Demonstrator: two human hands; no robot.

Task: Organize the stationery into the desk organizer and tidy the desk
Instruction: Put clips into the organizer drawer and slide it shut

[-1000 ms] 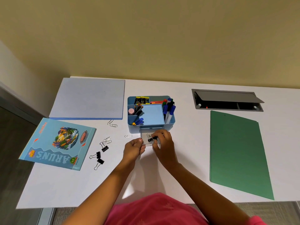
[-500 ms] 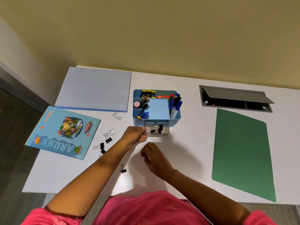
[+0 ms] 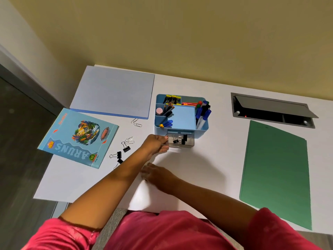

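A blue desk organizer (image 3: 201, 131) stands mid-desk, filled with pens, pencils and markers. Its clear drawer (image 3: 190, 141) is pulled out toward me, with black binder clips (image 3: 180, 139) inside. My left hand (image 3: 155, 145) grips the drawer's left front corner. My right hand (image 3: 158, 175) lies knuckles up on the desk just below my left forearm. Its fingertips point left, and whatever is under them is hidden. Three loose binder clips (image 3: 118, 156) and some paper clips (image 3: 129, 140) lie left of the drawer. Two more paper clips (image 3: 136, 123) sit near the organizer's left side.
A pale blue pad (image 3: 115, 92) lies at the back left. A teal notebook (image 3: 79, 138) overhangs the desk's left edge. A green folder (image 3: 275, 174) lies at the right, behind it an open grey cable hatch (image 3: 272, 109). The yellow wall runs along the back.
My right hand left the drawer, drew back toward me and slid left under my left forearm. A binder clip seen there half a second ago is now covered. My left hand stayed on the drawer.
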